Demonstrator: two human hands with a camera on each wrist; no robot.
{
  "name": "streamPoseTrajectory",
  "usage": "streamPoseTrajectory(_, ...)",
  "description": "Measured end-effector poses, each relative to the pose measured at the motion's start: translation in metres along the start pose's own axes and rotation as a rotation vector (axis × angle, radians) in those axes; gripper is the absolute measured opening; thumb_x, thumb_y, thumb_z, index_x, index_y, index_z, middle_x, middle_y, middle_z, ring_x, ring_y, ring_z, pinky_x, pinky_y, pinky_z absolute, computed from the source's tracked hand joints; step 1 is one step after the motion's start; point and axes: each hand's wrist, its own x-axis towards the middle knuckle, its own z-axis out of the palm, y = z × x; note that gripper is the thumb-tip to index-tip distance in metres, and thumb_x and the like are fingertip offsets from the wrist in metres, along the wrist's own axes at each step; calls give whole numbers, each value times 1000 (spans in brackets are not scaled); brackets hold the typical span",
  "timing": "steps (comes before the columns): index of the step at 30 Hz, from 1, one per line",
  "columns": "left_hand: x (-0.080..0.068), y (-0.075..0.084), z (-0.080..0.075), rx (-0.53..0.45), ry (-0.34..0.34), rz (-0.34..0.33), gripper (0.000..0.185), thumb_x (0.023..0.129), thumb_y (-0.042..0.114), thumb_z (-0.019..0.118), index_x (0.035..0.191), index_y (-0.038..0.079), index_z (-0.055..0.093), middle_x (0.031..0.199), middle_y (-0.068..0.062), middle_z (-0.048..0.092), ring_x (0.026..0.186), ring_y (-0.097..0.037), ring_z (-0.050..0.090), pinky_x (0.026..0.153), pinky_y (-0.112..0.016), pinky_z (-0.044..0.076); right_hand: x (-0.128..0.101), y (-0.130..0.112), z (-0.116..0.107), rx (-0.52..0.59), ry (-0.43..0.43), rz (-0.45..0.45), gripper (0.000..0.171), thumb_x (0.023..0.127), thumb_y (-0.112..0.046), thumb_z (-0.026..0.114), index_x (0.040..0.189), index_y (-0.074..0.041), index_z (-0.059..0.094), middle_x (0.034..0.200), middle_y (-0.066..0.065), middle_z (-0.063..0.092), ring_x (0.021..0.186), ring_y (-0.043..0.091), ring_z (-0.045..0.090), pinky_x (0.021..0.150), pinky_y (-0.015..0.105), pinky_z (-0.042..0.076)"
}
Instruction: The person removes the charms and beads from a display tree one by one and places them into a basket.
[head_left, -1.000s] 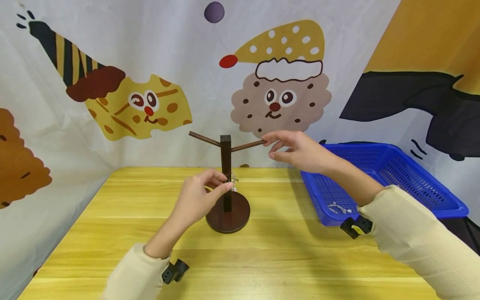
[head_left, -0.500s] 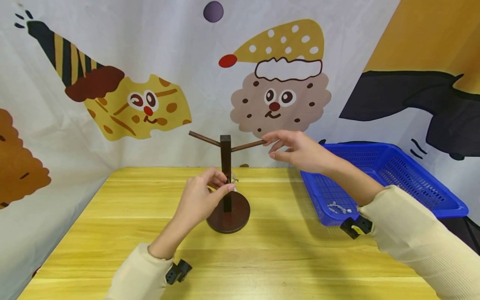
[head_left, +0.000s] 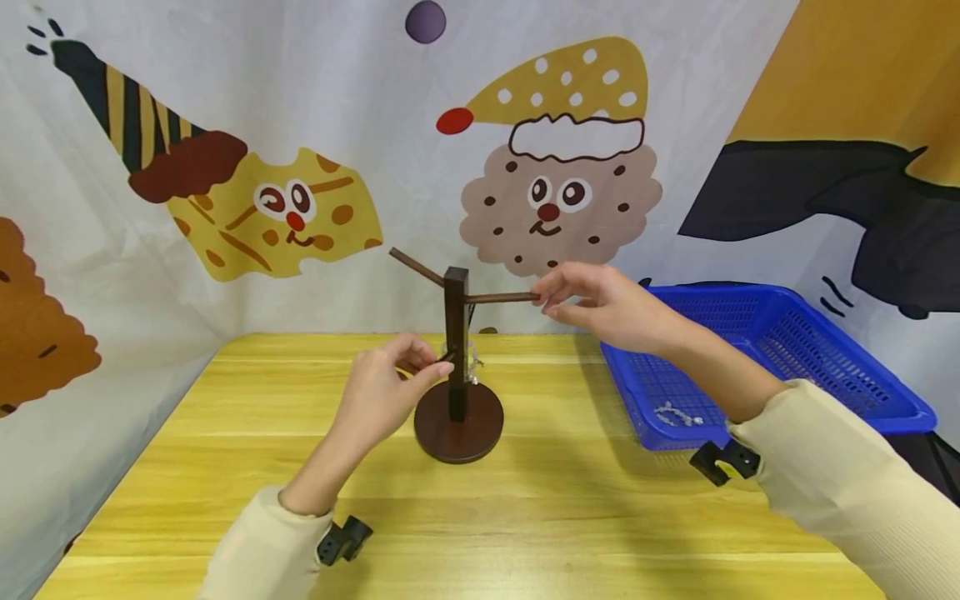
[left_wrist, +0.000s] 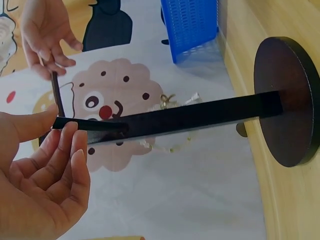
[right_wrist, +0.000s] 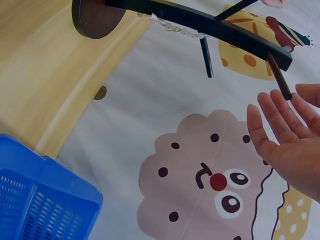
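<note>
A dark brown wooden stand (head_left: 456, 358) with a round base (head_left: 459, 442) and side pegs stands upright on the table. With thumb and fingertips, my left hand (head_left: 386, 387) pinches a lower peg (left_wrist: 75, 123) left of the post. At the tip of the upper right peg (head_left: 502, 297), my right hand (head_left: 611, 304) has thumb and index finger, the other fingers fairly straight in the right wrist view. A clear beaded bracelet (right_wrist: 175, 29) hangs on the stand's far side, partly hidden by the post in the head view. Another upper peg (head_left: 416, 267) points left and away.
A blue plastic basket (head_left: 626, 392) stands at the right, with a clear beaded bracelet (head_left: 677, 415) inside it. Behind the yellow wooden table (head_left: 525, 517) hangs a white cloth (head_left: 420, 183) with cartoon prints.
The stand has turned a little, its upper right peg swinging nearer and lower in view. My left hand has moved slightly left; my right fingers have drawn in at the peg tip.
</note>
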Motion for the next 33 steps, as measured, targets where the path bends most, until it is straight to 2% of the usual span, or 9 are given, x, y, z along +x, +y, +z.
streamPoseTrajectory(3, 1, -2, -2, 9, 17, 7, 14, 80, 15, 72, 79, 6, 61, 74, -3, 65, 69, -18, 62, 60, -31, 49, -2, -1, 1, 19, -4, -23, 20, 90, 3, 51, 109, 0, 58, 106, 10, 61, 97, 24, 58, 83, 36, 47)
streamPoseTrajectory(13, 7, -10, -7, 11, 64, -10, 15, 80, 15, 71, 79, 4, 62, 74, -6, 66, 71, -21, 62, 63, -35, 49, -8, -8, 7, 3, -19, -40, 20, 89, 4, 53, 106, -3, 60, 100, 6, 64, 92, 17, 60, 76, 33, 50)
streamPoseTrajectory(18, 11, -13, -9, 21, 91, -28, 14, 80, 15, 71, 80, 3, 63, 75, -8, 66, 72, -23, 62, 65, -37, 49, -9, -14, 11, 25, -45, -31, 22, 88, 5, 54, 108, -2, 59, 101, 6, 63, 95, 20, 59, 78, 34, 49)
streamPoseTrajectory(25, 16, -18, -12, 36, 92, -25, 12, 84, 15, 68, 81, 4, 64, 78, -9, 66, 75, -24, 62, 68, -39, 49, -9, -22, 16, 22, -70, -31, 24, 88, 1, 57, 112, -3, 59, 101, 4, 63, 94, 18, 59, 81, 34, 49)
streamPoseTrajectory(33, 23, -22, -14, 42, 113, -9, 11, 85, 13, 66, 81, 3, 64, 78, -9, 66, 74, -24, 61, 64, -38, 47, -7, -27, 23, 3, -105, -103, 27, 88, -1, 58, 115, -3, 58, 104, 3, 63, 96, 14, 58, 83, 33, 48)
